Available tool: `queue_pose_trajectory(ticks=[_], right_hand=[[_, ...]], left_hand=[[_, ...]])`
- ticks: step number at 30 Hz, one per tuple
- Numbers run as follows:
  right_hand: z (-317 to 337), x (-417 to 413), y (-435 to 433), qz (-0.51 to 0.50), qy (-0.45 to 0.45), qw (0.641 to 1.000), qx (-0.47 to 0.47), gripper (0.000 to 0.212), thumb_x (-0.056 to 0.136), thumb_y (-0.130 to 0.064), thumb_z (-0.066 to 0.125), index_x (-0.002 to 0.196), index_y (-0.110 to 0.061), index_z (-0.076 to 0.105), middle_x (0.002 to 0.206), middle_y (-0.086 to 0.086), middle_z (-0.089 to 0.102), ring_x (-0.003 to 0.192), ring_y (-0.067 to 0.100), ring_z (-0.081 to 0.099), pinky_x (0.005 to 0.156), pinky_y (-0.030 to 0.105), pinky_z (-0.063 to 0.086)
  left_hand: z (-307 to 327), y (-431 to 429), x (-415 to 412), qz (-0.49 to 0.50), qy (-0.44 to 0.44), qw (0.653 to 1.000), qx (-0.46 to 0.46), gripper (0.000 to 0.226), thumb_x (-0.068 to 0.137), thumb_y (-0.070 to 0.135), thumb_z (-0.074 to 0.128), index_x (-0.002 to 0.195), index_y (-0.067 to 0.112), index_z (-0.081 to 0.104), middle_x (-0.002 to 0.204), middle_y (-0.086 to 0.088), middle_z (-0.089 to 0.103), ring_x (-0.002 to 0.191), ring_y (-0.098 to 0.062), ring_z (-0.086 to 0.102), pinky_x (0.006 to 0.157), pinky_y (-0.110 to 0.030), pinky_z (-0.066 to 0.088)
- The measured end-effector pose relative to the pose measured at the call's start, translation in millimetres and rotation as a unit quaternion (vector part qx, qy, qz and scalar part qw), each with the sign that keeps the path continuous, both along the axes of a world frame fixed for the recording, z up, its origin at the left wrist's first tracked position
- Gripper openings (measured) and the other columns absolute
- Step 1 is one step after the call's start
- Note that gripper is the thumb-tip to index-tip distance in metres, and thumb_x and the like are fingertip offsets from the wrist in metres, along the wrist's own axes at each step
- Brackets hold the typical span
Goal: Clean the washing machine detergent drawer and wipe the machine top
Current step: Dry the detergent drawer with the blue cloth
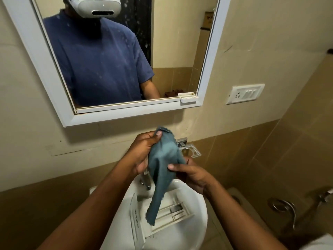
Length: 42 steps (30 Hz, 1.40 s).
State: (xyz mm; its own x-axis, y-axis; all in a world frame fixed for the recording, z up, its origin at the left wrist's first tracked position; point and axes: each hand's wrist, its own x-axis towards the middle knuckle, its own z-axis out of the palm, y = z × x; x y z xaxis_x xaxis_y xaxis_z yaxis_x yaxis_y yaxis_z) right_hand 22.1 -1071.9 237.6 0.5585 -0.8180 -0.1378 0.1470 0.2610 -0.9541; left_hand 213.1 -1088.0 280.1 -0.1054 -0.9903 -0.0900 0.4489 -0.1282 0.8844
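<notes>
Both hands [144, 152] [191, 175] gripping cloth [163, 170] above drawer [171, 212], inside sink rim [201, 199]

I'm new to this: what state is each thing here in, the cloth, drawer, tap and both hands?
Detergent drawer: out of its machine, lying in the sink.
Cloth: bunched, lifted, tail hanging over the drawer.
Left hand: grips the cloth near its top.
Right hand: pinches the cloth lower down.
Tap: no water visibly running.
</notes>
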Motion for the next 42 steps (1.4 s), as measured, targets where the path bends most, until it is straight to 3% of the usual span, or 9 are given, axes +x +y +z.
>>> queue_pose_trajectory(ticks=[5,10,13,16,25,30,35,39,42], right_hand=[[0,10,2,-0.094,-0.076,0.989,0.080,0.036,0.093,-0.009,0.069,0.128,0.001,0.067,0.125,0.024,0.069,0.115,0.033,0.068,0.102,0.038,0.054],[-18,-15,-2,-0.144,0.021,0.985,0.089,0.042,0.088,-0.018,0.077,0.125,0.002,0.067,0.120,0.019,0.072,0.110,0.031,0.067,0.098,0.040,0.053],[-25,-33,-2,-0.159,0.046,0.984,0.068,0.036,0.092,-0.009,0.070,0.125,0.004,0.065,0.118,0.018,0.073,0.104,0.028,0.069,0.085,0.034,0.057],[-24,-39,0,-0.151,0.018,0.986,0.070,0.036,0.095,-0.005,0.066,0.128,0.008,0.061,0.119,0.021,0.070,0.103,0.028,0.069,0.090,0.037,0.055],[-9,-74,5,-0.246,0.115,0.962,0.002,0.039,0.090,-0.012,0.074,0.127,-0.009,0.064,0.121,0.010,0.071,0.116,0.030,0.067,0.096,0.041,0.058],[-17,-85,7,-0.277,0.167,0.946,0.004,0.091,0.077,-0.006,0.085,0.151,-0.029,0.035,0.133,0.008,0.057,0.118,0.027,0.062,0.103,0.048,0.054],[-12,-91,11,-0.156,0.253,0.951,-0.084,0.072,0.071,0.007,0.084,0.134,-0.019,0.059,0.132,0.000,0.058,0.119,0.022,0.061,0.094,0.039,0.060],[-22,-80,12,-0.126,0.445,0.870,-0.171,0.020,0.088,-0.012,0.076,0.106,-0.022,0.071,0.107,-0.006,0.069,0.101,0.009,0.065,0.091,0.036,0.060],[-25,-85,14,-0.113,0.472,0.845,-0.223,0.002,0.093,-0.023,0.072,0.095,-0.024,0.072,0.103,-0.008,0.063,0.098,0.003,0.059,0.087,0.032,0.056]], left_hand=[[-33,12,15,-0.070,0.003,0.993,0.095,0.068,0.100,0.056,0.046,0.131,-0.002,0.061,0.127,-0.024,0.068,0.122,-0.036,0.064,0.107,-0.049,0.047],[-74,28,11,-0.012,0.001,0.990,0.138,0.054,0.090,0.006,0.066,0.138,-0.001,0.044,0.087,-0.019,0.071,0.065,-0.027,0.069,0.059,-0.036,0.059],[-81,26,4,0.025,-0.042,0.996,0.079,0.075,0.081,0.011,0.073,0.148,0.019,0.039,0.117,-0.012,0.070,0.096,-0.027,0.072,0.079,-0.038,0.060],[-84,25,-7,-0.063,-0.130,0.988,0.048,0.091,0.080,0.015,0.080,0.154,0.030,0.030,0.133,-0.004,0.067,0.118,-0.024,0.066,0.096,-0.041,0.054],[-70,-1,-27,-0.057,-0.105,0.990,0.077,0.059,0.090,-0.001,0.068,0.142,0.019,0.050,0.114,-0.007,0.071,0.101,-0.022,0.073,0.080,-0.034,0.060],[-69,-2,-29,-0.103,-0.188,0.976,0.029,0.074,0.073,-0.004,0.083,0.138,0.023,0.057,0.118,-0.007,0.073,0.109,-0.025,0.071,0.087,-0.037,0.061],[-64,-1,-30,-0.121,-0.351,0.927,-0.060,0.040,0.074,-0.008,0.081,0.108,0.012,0.075,0.111,0.001,0.074,0.103,-0.016,0.070,0.083,-0.027,0.060],[-64,2,-32,-0.147,-0.573,0.797,-0.125,0.014,0.088,0.011,0.075,0.099,0.019,0.078,0.094,0.008,0.071,0.083,-0.003,0.062,0.063,-0.014,0.043],[-63,7,-30,-0.158,-0.631,0.746,-0.144,0.008,0.091,0.016,0.072,0.096,0.018,0.078,0.091,0.006,0.067,0.081,-0.006,0.059,0.064,-0.015,0.040]])
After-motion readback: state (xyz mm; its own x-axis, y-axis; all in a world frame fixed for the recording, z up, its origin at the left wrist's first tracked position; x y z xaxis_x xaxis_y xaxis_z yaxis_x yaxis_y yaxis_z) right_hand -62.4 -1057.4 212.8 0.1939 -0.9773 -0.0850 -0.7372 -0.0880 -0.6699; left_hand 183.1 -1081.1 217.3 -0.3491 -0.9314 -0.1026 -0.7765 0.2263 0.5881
